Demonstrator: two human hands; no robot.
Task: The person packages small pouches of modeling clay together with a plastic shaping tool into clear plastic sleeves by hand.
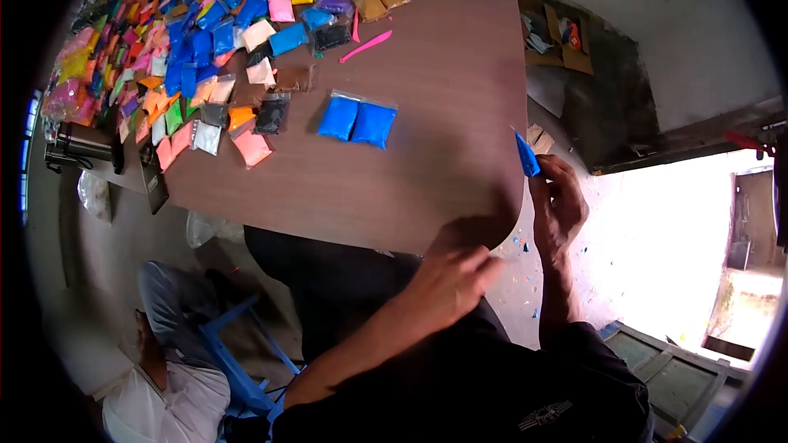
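Note:
My right hand is raised just past the table's right edge, its fingers closed on a small blue packet. The packet is seen almost edge-on, with its narrow end pointing up. My left hand is in front of the table's near edge, lower and to the left of the packet. Its fingers are curled together and slightly blurred; whatever they may hold is hidden. Two filled blue packets lie side by side on the brown table, away from both hands.
Many coloured packets are heaped at the table's far left. Two pink plastic tools lie near the heap. A cardboard box stands beyond the table's right side. At lower left, another person sits beside a blue plastic chair.

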